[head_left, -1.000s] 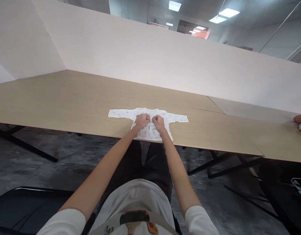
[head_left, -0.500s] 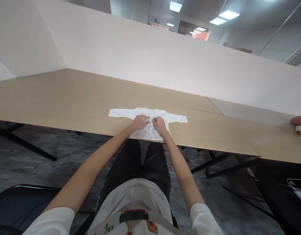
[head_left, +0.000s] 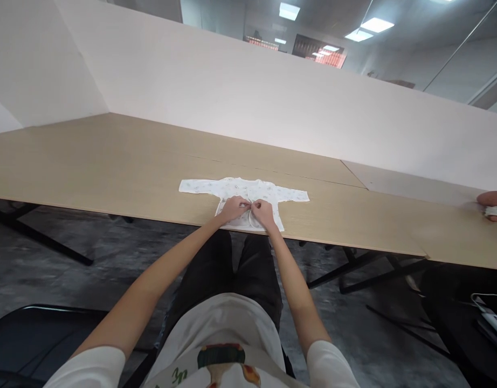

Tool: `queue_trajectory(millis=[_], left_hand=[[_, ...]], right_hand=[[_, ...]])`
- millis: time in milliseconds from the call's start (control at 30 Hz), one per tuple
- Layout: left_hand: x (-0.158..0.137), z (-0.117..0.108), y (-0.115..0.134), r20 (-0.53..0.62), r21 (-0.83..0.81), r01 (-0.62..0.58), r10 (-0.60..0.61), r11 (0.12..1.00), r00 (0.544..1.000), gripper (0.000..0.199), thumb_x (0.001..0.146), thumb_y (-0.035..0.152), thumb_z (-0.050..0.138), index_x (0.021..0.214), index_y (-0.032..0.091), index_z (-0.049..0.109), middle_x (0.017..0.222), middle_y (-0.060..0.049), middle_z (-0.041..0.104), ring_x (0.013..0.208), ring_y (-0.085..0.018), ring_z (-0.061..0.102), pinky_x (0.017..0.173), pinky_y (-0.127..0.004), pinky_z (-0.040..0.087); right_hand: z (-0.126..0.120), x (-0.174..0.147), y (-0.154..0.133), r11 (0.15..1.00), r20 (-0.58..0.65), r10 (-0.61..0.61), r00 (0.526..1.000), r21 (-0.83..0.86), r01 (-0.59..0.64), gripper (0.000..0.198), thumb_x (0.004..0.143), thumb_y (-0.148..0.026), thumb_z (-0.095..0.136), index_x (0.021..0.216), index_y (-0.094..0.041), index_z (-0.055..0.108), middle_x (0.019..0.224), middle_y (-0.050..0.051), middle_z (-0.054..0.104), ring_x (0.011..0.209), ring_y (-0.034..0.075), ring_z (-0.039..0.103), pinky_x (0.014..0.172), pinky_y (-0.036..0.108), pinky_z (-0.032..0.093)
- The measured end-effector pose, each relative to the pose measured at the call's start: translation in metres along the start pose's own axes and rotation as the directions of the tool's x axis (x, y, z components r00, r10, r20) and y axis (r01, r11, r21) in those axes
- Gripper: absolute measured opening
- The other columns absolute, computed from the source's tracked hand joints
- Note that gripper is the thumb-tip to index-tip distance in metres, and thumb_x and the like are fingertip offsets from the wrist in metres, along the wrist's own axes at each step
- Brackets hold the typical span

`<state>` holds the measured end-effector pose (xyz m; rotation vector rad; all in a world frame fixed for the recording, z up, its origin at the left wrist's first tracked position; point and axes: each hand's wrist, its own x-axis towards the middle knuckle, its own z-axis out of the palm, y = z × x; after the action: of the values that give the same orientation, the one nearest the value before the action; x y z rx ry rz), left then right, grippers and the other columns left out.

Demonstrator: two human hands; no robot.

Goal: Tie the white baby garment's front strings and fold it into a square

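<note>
White and faintly patterned, the shirt [head_left: 241,187] lay flat at the table's [head_left: 131,172] near edge while my left hand [head_left: 233,208] and right hand [head_left: 264,212] pinched, seemingly fastening its thin tie [head_left: 250,221], which next called for an even pull.

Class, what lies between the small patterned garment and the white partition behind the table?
In the head view, only tabletop, crossed by a thin seam, lies between the garment and the white partition.
</note>
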<state>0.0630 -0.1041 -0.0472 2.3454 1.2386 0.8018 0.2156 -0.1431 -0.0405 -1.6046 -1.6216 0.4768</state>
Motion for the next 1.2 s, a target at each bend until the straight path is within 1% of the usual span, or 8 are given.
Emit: queue_trajectory(millis=[133,267,367,533,667,867,1000,1200], left_hand=[[-0.004,-0.0037,0.0041,-0.015,-0.062,0.001,-0.002,0.998,1.0,0.026,0.078,0.035,0.059,0.089,0.02,0.077,0.095,-0.007,0.074,0.09,-0.022,0.064,0.088,-0.033,0.049],[-0.0083,-0.0067,0.0054,-0.049,-0.256,0.0,-0.013,0.967,0.999,0.028,0.078,0.037,0.057,0.09,0.018,0.074,0.094,-0.006,0.074,0.087,-0.02,0.065,0.084,-0.032,0.051],[-0.0096,-0.0077,0.0052,-0.044,-0.336,-0.001,-0.014,0.942,0.999,0.032,0.079,0.044,0.056,0.09,0.018,0.072,0.091,-0.006,0.074,0.087,-0.021,0.066,0.083,-0.031,0.051],[-0.0088,-0.0075,0.0053,-0.045,-0.365,0.008,-0.026,0.931,0.999,0.036,0.079,0.049,0.057,0.088,0.017,0.071,0.091,-0.007,0.074,0.088,-0.022,0.066,0.084,-0.033,0.051],[-0.0087,-0.0075,0.0069,-0.054,-0.429,0.043,-0.073,0.902,0.996,0.031,0.077,0.045,0.06,0.087,0.017,0.07,0.092,-0.008,0.074,0.088,-0.022,0.067,0.085,-0.034,0.052],[-0.0097,-0.0089,0.0098,-0.056,-0.5,0.085,-0.13,0.862,0.99,0.027,0.077,0.039,0.061,0.089,0.017,0.07,0.095,-0.009,0.075,0.091,-0.022,0.068,0.087,-0.034,0.053],[-0.0098,-0.0075,0.007,-0.062,-0.5,0.073,-0.119,0.863,0.991,0.03,0.076,0.042,0.062,0.09,0.017,0.07,0.094,-0.009,0.075,0.09,-0.022,0.069,0.086,-0.035,0.053],[-0.0096,-0.0055,0.0029,-0.059,-0.498,0.055,-0.097,0.865,0.994,0.033,0.073,0.042,0.065,0.093,0.016,0.07,0.095,-0.01,0.074,0.089,-0.022,0.068,0.083,-0.035,0.053]], right_hand=[[-0.0034,-0.001,0.0019,0.99,-0.031,0.042,0.999,0.14,-0.037,0.014,0.076,-0.022,0.051,0.068,-0.019,0.062,0.068,0.0,0.064,0.069,0.016,0.058,0.068,0.025,0.042],[-0.003,-0.0006,0.0023,0.986,-0.022,0.025,0.999,0.165,-0.021,0.014,0.074,-0.024,0.05,0.068,-0.019,0.062,0.069,0.0,0.065,0.07,0.016,0.058,0.07,0.025,0.042],[-0.0026,-0.0006,0.0026,0.984,0.013,0.022,1.0,0.178,-0.024,0.016,0.075,-0.027,0.051,0.069,-0.018,0.064,0.069,0.0,0.065,0.069,0.015,0.058,0.069,0.025,0.042],[-0.0021,-0.0013,0.004,0.98,0.026,0.021,0.999,0.197,-0.026,0.018,0.075,-0.03,0.051,0.07,-0.018,0.064,0.069,0.0,0.065,0.067,0.015,0.057,0.068,0.024,0.042],[-0.0021,-0.0023,0.0035,0.982,0.035,0.003,0.999,0.191,-0.009,0.019,0.075,-0.027,0.049,0.067,-0.018,0.064,0.069,0.0,0.066,0.068,0.015,0.058,0.068,0.024,0.043],[-0.0007,-0.0048,0.0021,0.981,0.033,-0.007,0.999,0.193,0.001,0.016,0.072,-0.028,0.054,0.073,-0.019,0.066,0.071,0.001,0.067,0.068,0.016,0.059,0.068,0.026,0.046],[0.0002,-0.0051,0.0029,0.981,0.018,-0.021,1.0,0.194,0.017,0.015,0.07,-0.031,0.056,0.071,-0.019,0.065,0.068,0.001,0.065,0.067,0.016,0.059,0.068,0.026,0.047],[-0.0005,-0.0038,0.0046,0.972,0.031,-0.013,0.999,0.236,0.006,0.017,0.07,-0.028,0.052,0.073,-0.019,0.066,0.07,0.001,0.066,0.067,0.016,0.059,0.066,0.026,0.047]])
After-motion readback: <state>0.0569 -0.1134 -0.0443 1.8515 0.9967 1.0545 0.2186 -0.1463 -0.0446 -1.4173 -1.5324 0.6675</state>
